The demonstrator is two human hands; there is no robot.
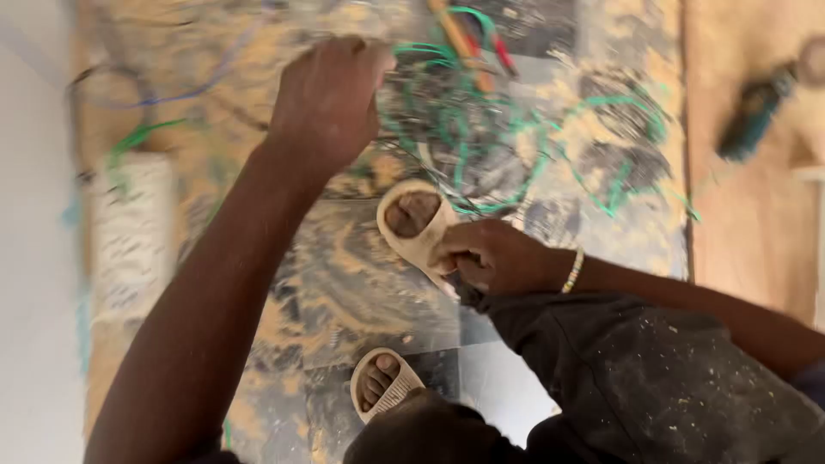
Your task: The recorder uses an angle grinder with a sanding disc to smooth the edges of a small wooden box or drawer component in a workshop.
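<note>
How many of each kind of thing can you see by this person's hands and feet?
Hands: 2, left hand, right hand
Beige slide sandals: 2, and
Tangle of green wire: 1
Teal power tool: 1
Beaded bracelet: 1
Total: 7

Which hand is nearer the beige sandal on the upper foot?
Right. The right hand rests against the beige sandal at its lower right edge; the left hand is raised above it, at the green wire tangle.

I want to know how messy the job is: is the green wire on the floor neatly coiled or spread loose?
Spread loose: the green wire sprawls in tangled loops across the dusty floor, beyond the left hand.
</note>
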